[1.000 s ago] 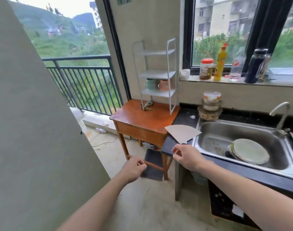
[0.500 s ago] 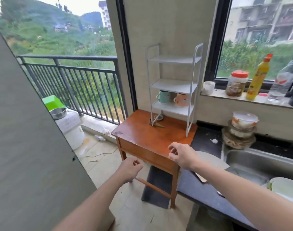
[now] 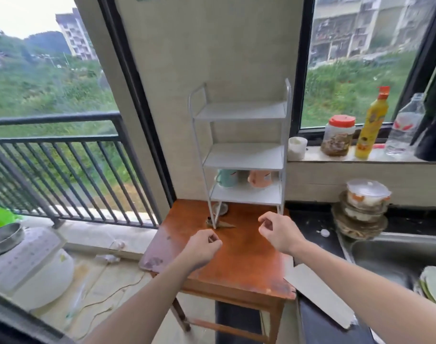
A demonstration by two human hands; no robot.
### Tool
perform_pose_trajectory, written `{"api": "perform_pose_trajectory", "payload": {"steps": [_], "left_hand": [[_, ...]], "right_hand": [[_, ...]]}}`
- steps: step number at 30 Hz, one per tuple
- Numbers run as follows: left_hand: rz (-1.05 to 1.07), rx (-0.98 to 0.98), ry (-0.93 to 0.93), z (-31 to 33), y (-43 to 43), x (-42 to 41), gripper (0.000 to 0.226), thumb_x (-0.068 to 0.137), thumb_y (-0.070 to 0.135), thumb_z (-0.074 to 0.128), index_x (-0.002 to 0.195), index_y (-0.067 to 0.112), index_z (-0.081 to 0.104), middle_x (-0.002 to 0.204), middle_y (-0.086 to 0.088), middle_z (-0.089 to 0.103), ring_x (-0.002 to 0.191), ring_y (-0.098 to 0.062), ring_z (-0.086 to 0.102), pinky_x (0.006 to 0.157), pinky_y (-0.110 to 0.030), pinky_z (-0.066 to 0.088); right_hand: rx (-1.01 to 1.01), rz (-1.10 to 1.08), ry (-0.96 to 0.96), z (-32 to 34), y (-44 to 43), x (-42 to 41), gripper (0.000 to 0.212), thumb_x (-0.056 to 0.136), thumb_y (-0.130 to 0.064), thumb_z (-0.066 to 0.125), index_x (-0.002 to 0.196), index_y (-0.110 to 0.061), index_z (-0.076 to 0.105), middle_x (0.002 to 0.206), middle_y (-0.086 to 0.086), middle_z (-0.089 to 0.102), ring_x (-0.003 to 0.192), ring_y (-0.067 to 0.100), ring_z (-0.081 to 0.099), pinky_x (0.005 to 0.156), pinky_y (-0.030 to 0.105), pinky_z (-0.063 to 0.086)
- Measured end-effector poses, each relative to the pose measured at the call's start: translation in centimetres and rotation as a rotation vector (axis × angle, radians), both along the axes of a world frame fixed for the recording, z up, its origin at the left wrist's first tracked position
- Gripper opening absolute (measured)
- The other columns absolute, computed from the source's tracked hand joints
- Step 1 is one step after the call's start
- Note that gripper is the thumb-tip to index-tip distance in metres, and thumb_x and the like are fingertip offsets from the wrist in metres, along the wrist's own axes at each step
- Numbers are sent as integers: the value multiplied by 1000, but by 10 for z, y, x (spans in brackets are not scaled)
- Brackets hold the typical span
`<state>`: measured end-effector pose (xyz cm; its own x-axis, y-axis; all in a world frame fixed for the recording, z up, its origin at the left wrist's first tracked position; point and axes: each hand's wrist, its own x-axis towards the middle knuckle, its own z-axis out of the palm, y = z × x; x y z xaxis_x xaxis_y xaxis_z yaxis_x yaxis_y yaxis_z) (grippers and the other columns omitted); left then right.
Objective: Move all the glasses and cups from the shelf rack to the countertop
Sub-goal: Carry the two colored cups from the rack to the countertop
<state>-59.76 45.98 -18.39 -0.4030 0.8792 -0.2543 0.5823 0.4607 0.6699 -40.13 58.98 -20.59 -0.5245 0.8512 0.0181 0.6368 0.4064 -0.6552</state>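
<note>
A white three-tier shelf rack (image 3: 241, 155) stands at the back of a small wooden table (image 3: 236, 259). On its lowest tier sit a teal cup (image 3: 225, 178) on the left and a pink cup (image 3: 260, 178) on the right, both partly hidden by the tier above. The two upper tiers hold nothing. My left hand (image 3: 203, 248) hovers over the table with fingers curled and nothing in it. My right hand (image 3: 277, 232) is a little higher and to the right, fingers loosely curled, also holding nothing. Both are in front of and below the cups. The dark countertop (image 3: 308, 227) lies right of the table.
A piece of cardboard (image 3: 318, 291) lies on the counter's near edge. Stacked bowls (image 3: 363, 209) stand by the steel sink (image 3: 395, 256), which holds plates (image 3: 435, 286). The windowsill carries a white cup (image 3: 297, 148), a jar (image 3: 338, 139), a yellow bottle (image 3: 371, 125) and a clear bottle (image 3: 405, 127). A balcony railing (image 3: 63, 170) is at left.
I have come closer to the rack, so it fills more of the view. Both hands have risen over the table; the right hand has left the counter edge by the cardboard.
</note>
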Motion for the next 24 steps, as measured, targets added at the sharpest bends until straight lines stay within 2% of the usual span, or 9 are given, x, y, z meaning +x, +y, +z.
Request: {"api": "perform_pose_trajectory", "payload": {"steps": [2, 5, 9, 11, 12, 14, 18, 21, 24], "left_hand": [[-17, 19, 1, -3, 28, -13, 15, 88, 30, 56, 86, 18, 65, 78, 1, 64, 74, -16, 60, 61, -28, 48], [4, 64, 9, -10, 69, -30, 14, 89, 27, 56, 89, 15, 65, 79, 1, 63, 73, -16, 57, 56, -24, 43], [48, 102, -1, -19, 125, -53, 19, 89, 26, 56, 106, 16, 61, 102, -2, 63, 86, -17, 57, 60, -23, 44], [55, 154, 12, -22, 155, -66, 30, 89, 27, 56, 117, 16, 57, 116, -4, 60, 98, -20, 57, 71, -28, 51], [67, 179, 25, -24, 169, -70, 36, 90, 26, 56, 124, 15, 54, 123, -5, 57, 107, -23, 56, 83, -33, 52], [92, 223, 45, -31, 195, -78, 48, 89, 25, 55, 134, 14, 44, 134, -9, 50, 122, -28, 49, 101, -37, 42], [113, 293, 138, -44, 243, -88, 57, 88, 25, 56, 139, 12, 32, 137, -13, 43, 126, -34, 45, 96, -40, 39], [109, 327, 118, -56, 274, -97, 57, 89, 26, 53, 140, 14, 32, 140, -9, 42, 127, -33, 44, 101, -44, 41], [211, 291, -53, -64, 290, -106, 44, 89, 18, 46, 133, 15, 43, 125, -9, 56, 101, -33, 60, 83, -42, 55]], "right_hand": [[-4, -41, 20, -1, 22, -12, 29, 91, -28, 59, 119, -20, 64, 87, -13, 64, 86, 13, 63, 82, 32, 53], [-14, -84, 64, -9, 55, -34, 31, 90, -27, 58, 120, -18, 63, 89, -12, 64, 88, 13, 62, 84, 32, 53], [-65, -148, 136, -27, 98, -68, 38, 91, -26, 60, 127, -16, 58, 105, -5, 64, 96, 15, 61, 89, 34, 52], [-94, -195, 202, -34, 121, -86, 41, 90, -26, 60, 130, -17, 56, 110, -5, 61, 100, 16, 58, 87, 31, 48], [-119, -220, 249, -38, 132, -93, 42, 90, -26, 59, 132, -21, 55, 113, -6, 60, 102, 16, 57, 86, 30, 45], [-150, -259, 336, -47, 152, -104, 36, 91, -23, 56, 127, -27, 56, 118, -8, 60, 106, 15, 56, 85, 28, 41], [-74, -332, 368, -59, 189, -126, 14, 91, -22, 47, 99, -27, 58, 100, -7, 66, 91, 19, 62, 71, 34, 49], [-64, -444, 405, -67, 207, -144, 18, 89, -32, 47, 90, -20, 60, 81, -4, 66, 75, 20, 61, 59, 30, 43], [-67, -516, 476, -77, 214, -156, 13, 85, -25, 55, 83, -15, 61, 80, 2, 65, 73, 20, 60, 55, 27, 37]]}}
